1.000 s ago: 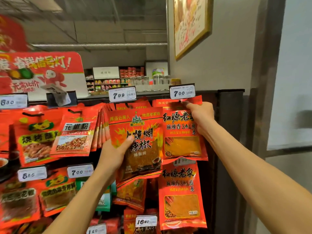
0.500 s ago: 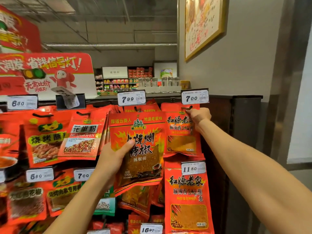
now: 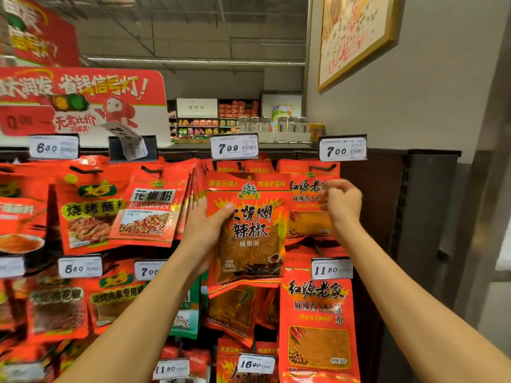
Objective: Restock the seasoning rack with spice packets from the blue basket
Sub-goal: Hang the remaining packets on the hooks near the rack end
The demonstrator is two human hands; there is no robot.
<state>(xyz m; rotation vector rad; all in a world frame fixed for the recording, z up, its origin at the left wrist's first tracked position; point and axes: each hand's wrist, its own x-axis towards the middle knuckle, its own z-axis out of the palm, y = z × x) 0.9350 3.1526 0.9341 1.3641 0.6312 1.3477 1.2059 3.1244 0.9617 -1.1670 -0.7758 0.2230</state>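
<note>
Head view: left hand (image 3: 206,230) grips a red chili-powder packet (image 3: 249,230); right hand (image 3: 341,203) loosely curled, empty.

My right hand (image 3: 343,201) is motion-blurred, so I can't tell whether its curled fingers pinch anything. My left hand (image 3: 206,230) hides the left edge of the red chilli-powder packet with flame print (image 3: 249,230). Left of it, red hanging packets (image 3: 16,217) run off-frame, blurred.
</note>
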